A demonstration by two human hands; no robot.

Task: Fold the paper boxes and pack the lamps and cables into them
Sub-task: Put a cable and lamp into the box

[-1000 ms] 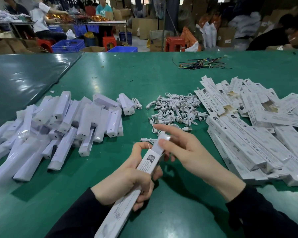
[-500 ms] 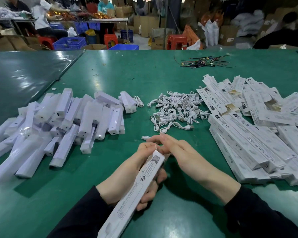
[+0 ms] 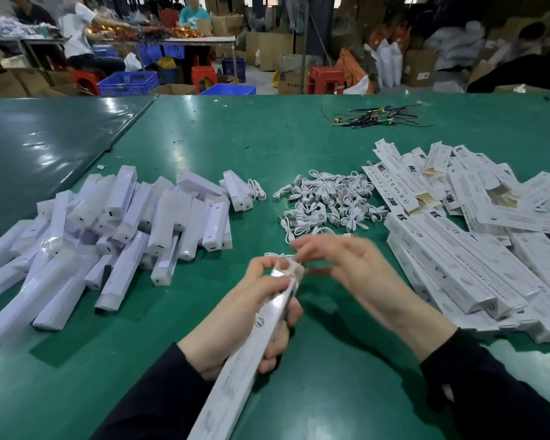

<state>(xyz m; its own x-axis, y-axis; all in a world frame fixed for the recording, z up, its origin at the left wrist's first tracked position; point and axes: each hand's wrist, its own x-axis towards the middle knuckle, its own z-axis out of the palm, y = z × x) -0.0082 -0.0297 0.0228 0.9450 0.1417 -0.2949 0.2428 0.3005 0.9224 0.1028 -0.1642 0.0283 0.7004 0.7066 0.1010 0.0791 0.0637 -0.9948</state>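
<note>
While left hand (image 3: 235,315) grips box (image 3: 251,347) — right hand (image 3: 356,268) blurred.

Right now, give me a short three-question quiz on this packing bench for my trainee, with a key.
1. True or false: the left hand grips a long box.
2. Which pile lies nearest the right hand? A) lamps B) cables C) wire offcuts
3. Fill in: the boxes lie on the ______ side of the table.

Key: 1 true. 2 B; the cables lie just beyond its fingertips. 3 right.
</note>
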